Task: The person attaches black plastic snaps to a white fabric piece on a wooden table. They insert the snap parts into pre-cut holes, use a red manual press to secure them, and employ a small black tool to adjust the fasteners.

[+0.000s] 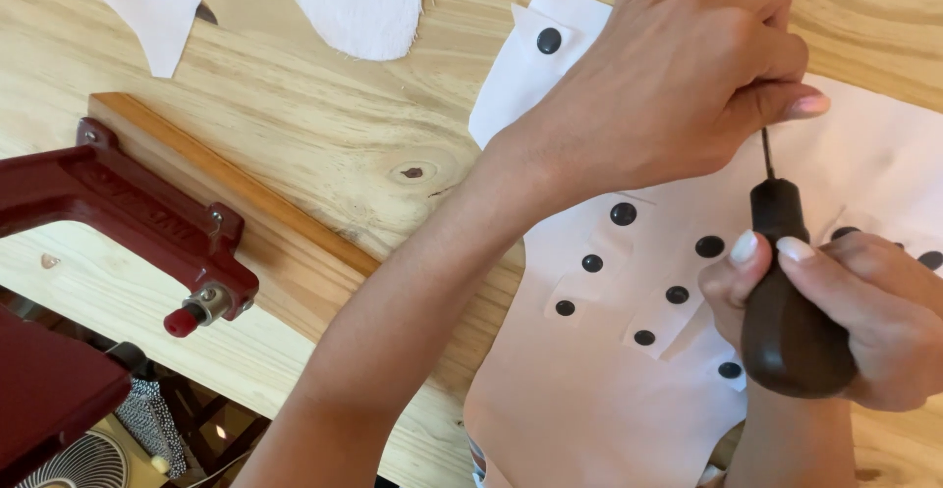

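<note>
Right grip (845, 301) round smooth wooden awl handle (791, 321), white fabric (589, 390)

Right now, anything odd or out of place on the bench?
Nothing damaged or spilled. The black snaps on the white sheet sit scattered, not in a line. The right hand holds an awl upright; the left hand steadies its shaft. The red press sits untouched.

Looks like a small sewing or leathercraft workshop: pale wooden workbench (324, 135), a dark red hand press (147, 233) bolted on well left of the fingers (776, 56), white pattern pieces (609, 390) dotted with black snaps (623, 214) right under them.
</note>
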